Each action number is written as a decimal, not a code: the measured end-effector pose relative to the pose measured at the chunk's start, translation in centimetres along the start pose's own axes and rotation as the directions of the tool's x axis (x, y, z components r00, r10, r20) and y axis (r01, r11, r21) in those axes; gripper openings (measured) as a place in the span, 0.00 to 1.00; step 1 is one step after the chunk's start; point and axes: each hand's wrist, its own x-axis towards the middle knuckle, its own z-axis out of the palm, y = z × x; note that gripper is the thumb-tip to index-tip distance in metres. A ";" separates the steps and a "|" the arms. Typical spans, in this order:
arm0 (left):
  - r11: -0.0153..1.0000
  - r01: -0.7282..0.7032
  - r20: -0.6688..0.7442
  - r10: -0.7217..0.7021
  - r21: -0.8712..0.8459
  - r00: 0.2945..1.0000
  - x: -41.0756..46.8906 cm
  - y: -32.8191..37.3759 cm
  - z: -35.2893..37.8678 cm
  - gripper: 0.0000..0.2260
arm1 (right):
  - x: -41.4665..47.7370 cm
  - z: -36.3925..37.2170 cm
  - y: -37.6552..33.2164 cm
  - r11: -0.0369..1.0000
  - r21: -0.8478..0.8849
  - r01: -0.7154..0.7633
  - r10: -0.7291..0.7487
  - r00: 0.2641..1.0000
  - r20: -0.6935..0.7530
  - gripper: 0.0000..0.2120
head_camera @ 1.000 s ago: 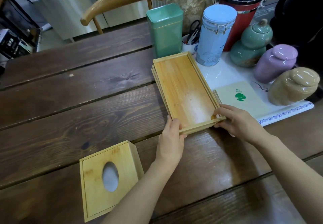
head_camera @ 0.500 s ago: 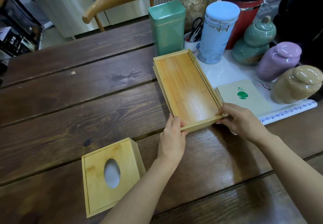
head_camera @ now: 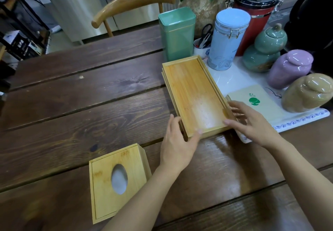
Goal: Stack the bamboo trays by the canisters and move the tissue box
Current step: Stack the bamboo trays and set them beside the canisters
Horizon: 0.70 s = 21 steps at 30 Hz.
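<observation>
Bamboo trays (head_camera: 193, 95) — a nested stack on the dark plank desk (head_camera: 75, 108), long axis running from 11 o'clock to 5 o'clock, far end just short of the canisters.

Left hand (head_camera: 177, 144) — at the stack's near left corner, 7 o'clock of the trays; fingers spread loosely, thumb tip on the near rim, nothing gripped.

Right hand (head_camera: 252, 124) — at the near right corner, 5 o'clock of the trays; fingers apart and slightly blurred, tips touching or nearly touching the rim, whether they press it I cannot tell.

Tissue box (head_camera: 117, 182) — bamboo, oval slot upward with white tissue showing, at 7 o'clock of the trays, apart from both hands.

Canisters, 12 to 3 o'clock of the trays: green square tin (head_camera: 176, 34), pale blue clip-top tin (head_camera: 228, 39), red canister with black lid (head_camera: 255, 12), teal gourd jar (head_camera: 264, 50), lilac jar (head_camera: 290, 68), tan jar (head_camera: 308, 93).

White mat (head_camera: 234, 79) — under the jars, carrying a paper packet with green logo (head_camera: 255, 102) beside the right hand.
</observation>
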 end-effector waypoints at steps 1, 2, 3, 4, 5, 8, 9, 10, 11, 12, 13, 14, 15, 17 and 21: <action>0.994 0.045 -0.025 -0.048 -0.097 0.999 0.6 0.2 -0.5 0.35 | 0.6 0.0 -0.4 0.996 0.083 -0.036 0.040 0.998 -0.041 0.28; 0.972 0.104 -0.031 -0.112 -0.211 0.993 1.5 0.3 -1.0 0.35 | 1.4 0.0 -0.7 0.989 0.138 -0.062 0.073 0.994 -0.077 0.28; 0.932 0.169 -0.014 -0.183 -0.320 0.983 2.9 0.5 -1.3 0.33 | 2.5 0.1 -1.0 0.982 0.170 -0.082 0.100 0.990 -0.100 0.28; 0.884 0.227 0.017 -0.242 -0.408 0.970 4.4 0.7 -1.6 0.32 | 3.9 0.2 -1.2 0.977 0.189 -0.101 0.123 0.986 -0.110 0.27; 0.835 0.272 0.053 -0.282 -0.479 0.958 6.0 0.9 -1.8 0.31 | 5.3 0.3 -1.5 0.972 0.200 -0.123 0.146 0.984 -0.105 0.26; 0.688 0.366 0.148 -0.355 -0.627 0.923 10.5 1.1 -1.8 0.30 | 9.2 0.7 -2.2 0.959 0.204 -0.198 0.207 0.978 -0.024 0.28; 0.656 0.388 0.171 -0.371 -0.647 0.913 11.7 1.1 -1.8 0.30 | 10.2 1.0 -2.3 0.954 0.208 -0.214 0.219 0.976 0.002 0.28; 0.636 0.401 0.192 -0.373 -0.660 0.908 12.8 1.0 -1.8 0.29 | 11.0 1.2 -2.4 0.950 0.217 -0.224 0.225 0.974 0.024 0.26; 0.629 0.399 0.205 -0.360 -0.667 0.910 13.6 1.0 -1.8 0.27 | 11.6 1.4 -2.3 0.947 0.224 -0.231 0.227 0.973 0.041 0.24; 0.640 0.382 0.203 -0.337 -0.667 0.919 14.2 0.9 -1.8 0.26 | 12.2 1.6 -2.2 0.944 0.230 -0.236 0.230 0.972 0.054 0.21; 0.665 0.357 0.186 -0.316 -0.656 0.931 14.7 0.9 -1.8 0.24 | 12.7 1.7 -2.1 0.941 0.240 -0.240 0.232 0.971 0.064 0.20; 0.690 0.333 0.164 -0.300 -0.642 0.940 15.1 1.0 -1.8 0.23 | 13.2 1.8 -2.0 0.935 0.256 -0.246 0.236 0.969 0.073 0.19; 0.706 0.316 0.145 -0.292 -0.634 0.945 15.4 1.1 -1.8 0.22 | 13.6 1.9 -2.0 0.927 0.279 -0.253 0.239 0.968 0.082 0.18; 0.712 0.300 0.133 -0.282 -0.635 0.950 16.1 1.0 -1.4 0.22 | 14.2 2.0 -2.0 0.910 0.320 -0.262 0.246 0.965 0.089 0.17; 0.672 0.295 0.121 -0.294 -0.679 0.948 16.3 1.3 -0.3 0.24 | 14.7 2.3 -2.1 0.876 0.400 -0.269 0.261 0.962 0.075 0.17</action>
